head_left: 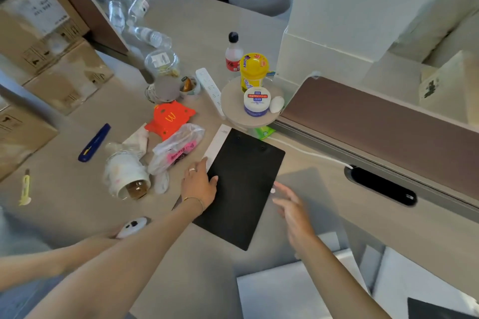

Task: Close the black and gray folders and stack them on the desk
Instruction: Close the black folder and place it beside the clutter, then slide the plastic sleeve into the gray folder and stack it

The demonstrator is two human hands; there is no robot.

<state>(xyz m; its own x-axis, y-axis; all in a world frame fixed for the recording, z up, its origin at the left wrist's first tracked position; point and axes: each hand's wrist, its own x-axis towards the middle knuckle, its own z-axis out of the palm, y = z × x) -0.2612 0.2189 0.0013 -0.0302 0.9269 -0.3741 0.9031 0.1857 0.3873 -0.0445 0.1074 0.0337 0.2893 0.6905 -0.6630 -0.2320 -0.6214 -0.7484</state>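
A black folder (241,186) lies shut and flat on the beige desk (202,274), tilted with its long side running from upper left to lower right. A white sheet or flap (217,142) sticks out along its upper left edge. My left hand (198,184) rests flat on the folder's left edge, fingers spread, a ring on one finger. My right hand (293,207) hovers open just off the folder's right edge, blurred, holding nothing. A faint grey rectangle (305,189) lies under the right hand; I cannot tell whether it is the gray folder or a shadow.
Left of the folder lie a plastic bag (176,147), an overturned cup (129,176), a red paper bag (168,118), a blue pen (94,142). A round stand (233,111) with jars sits behind. A partition (388,122) bounds the right. A person stands at the far side.
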